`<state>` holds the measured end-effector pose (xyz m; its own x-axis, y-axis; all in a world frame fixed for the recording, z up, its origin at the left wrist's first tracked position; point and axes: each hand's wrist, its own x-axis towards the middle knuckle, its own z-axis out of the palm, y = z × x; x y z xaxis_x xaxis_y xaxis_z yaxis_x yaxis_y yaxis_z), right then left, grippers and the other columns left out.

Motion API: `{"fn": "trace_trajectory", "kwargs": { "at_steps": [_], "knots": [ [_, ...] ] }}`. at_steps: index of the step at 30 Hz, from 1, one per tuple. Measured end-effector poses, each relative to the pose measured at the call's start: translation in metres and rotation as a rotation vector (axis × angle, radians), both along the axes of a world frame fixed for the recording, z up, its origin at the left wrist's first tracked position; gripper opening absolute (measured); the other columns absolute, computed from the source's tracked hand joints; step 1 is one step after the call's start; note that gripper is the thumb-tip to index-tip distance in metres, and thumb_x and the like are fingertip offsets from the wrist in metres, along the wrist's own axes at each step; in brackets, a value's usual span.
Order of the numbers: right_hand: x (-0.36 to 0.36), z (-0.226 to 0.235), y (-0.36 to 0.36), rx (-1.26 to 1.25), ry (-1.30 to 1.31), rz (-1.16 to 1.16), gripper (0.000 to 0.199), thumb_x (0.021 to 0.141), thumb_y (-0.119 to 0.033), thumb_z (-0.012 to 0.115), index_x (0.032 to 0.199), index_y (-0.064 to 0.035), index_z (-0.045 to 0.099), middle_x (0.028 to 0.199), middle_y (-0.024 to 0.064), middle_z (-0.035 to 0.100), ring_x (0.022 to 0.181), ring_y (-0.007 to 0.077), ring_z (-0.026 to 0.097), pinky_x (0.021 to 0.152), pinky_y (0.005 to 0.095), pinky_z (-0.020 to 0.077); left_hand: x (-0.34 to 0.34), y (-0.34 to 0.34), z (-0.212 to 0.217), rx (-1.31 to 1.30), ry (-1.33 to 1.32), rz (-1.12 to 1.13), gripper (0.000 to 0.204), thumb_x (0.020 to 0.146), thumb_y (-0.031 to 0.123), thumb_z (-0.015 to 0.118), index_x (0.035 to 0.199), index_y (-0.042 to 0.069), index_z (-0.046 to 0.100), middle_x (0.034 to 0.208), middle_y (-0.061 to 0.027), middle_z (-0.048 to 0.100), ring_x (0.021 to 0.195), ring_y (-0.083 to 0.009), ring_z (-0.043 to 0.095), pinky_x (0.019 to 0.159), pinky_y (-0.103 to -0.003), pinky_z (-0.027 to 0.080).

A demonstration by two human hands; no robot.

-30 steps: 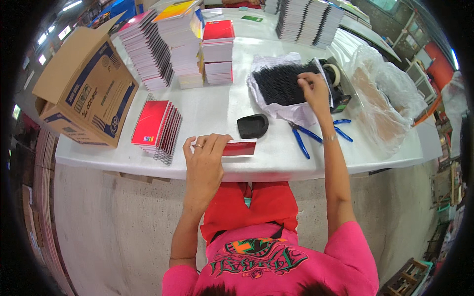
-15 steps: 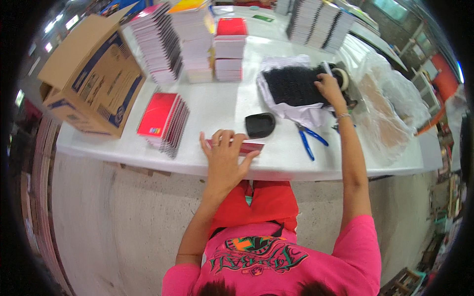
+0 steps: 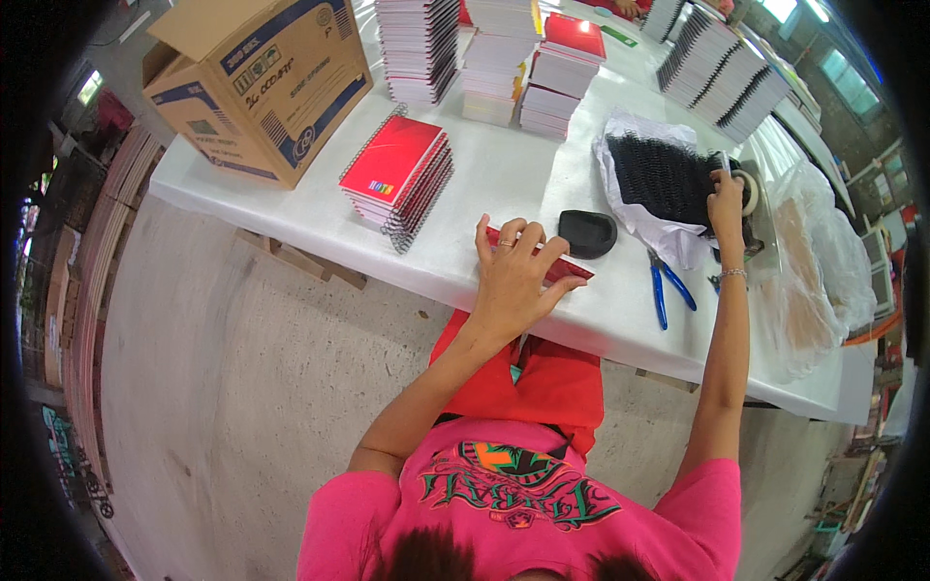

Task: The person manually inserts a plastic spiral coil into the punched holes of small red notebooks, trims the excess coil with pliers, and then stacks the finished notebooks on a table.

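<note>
At the table's front edge, my left hand [image 3: 520,276] grips a red-covered notebook [image 3: 578,272], fingers over its far side and thumb on the near side. Most of the notebook is hidden under the hand. My right hand [image 3: 725,208] reaches to the right edge of a pile of black spiral binding coils [image 3: 659,179], which lies on crumpled white wrapping [image 3: 668,235]. Its fingers are pinched together; what is between them is too small to make out. A black, round-ended pad [image 3: 587,233] lies just beyond my left hand. Blue-handled pliers [image 3: 666,290] rest between my hands.
A stack of red spiral notebooks [image 3: 395,169] stands to the left, before a cardboard box [image 3: 281,97]. Taller notebook stacks [image 3: 417,48] stand behind, more [image 3: 722,77] at the far right. Tape roll [image 3: 746,194] and clear plastic bag [image 3: 819,261] lie right. Another person's hand [image 3: 628,8] shows far off.
The view has turned, so the table appears shifted right and tilted. My left hand keeps its hold on the notebook. My right hand's fingers have drawn together at the coil pile's right edge.
</note>
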<state>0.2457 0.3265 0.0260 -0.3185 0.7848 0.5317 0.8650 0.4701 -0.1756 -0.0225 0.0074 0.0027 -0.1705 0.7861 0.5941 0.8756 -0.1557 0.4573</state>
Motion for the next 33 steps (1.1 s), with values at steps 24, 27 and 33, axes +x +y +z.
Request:
{"fn": "trace_trajectory", "kwargs": {
  "at_steps": [24, 27, 33],
  "knots": [
    [-0.106, 0.043, -0.208, -0.582, 0.233, 0.827, 0.052, 0.077, -0.015, 0.078, 0.126, -0.0057, 0.059, 0.118, 0.0105, 0.058, 0.114, 0.0250, 0.055, 0.100, 0.0365, 0.0418, -0.005, 0.000, -0.006, -0.001, 0.012, 0.017, 0.037, 0.076, 0.043, 0.074, 0.098, 0.015, 0.063, 0.096, -0.0014, 0.051, 0.107, -0.0245, 0.047, 0.098, -0.059, 0.025],
    [-0.104, 0.013, -0.225, -0.775, 0.289, 0.855, 0.058, 0.076, -0.016, 0.080, 0.128, -0.0019, 0.056, 0.127, 0.0147, 0.059, 0.116, 0.0231, 0.059, 0.094, 0.0358, 0.0471, -0.002, 0.005, -0.006, -0.004, 0.013, -0.018, 0.042, 0.077, 0.043, 0.073, 0.105, 0.013, 0.062, 0.102, -0.0025, 0.052, 0.112, -0.0258, 0.047, 0.100, -0.059, 0.025],
    [-0.066, 0.005, -0.214, -0.736, 0.305, 0.469, 0.016, 0.090, -0.007, 0.065, 0.102, 0.0027, 0.062, 0.078, 0.0047, 0.066, 0.072, 0.0098, 0.059, 0.070, 0.0262, 0.0484, -0.004, 0.003, 0.000, 0.009, -0.041, 0.057, 0.085, 0.081, 0.046, 0.070, 0.148, 0.011, 0.032, 0.137, -0.0133, 0.038, 0.130, -0.0316, 0.038, 0.108, -0.066, 0.019]
  ]
}}
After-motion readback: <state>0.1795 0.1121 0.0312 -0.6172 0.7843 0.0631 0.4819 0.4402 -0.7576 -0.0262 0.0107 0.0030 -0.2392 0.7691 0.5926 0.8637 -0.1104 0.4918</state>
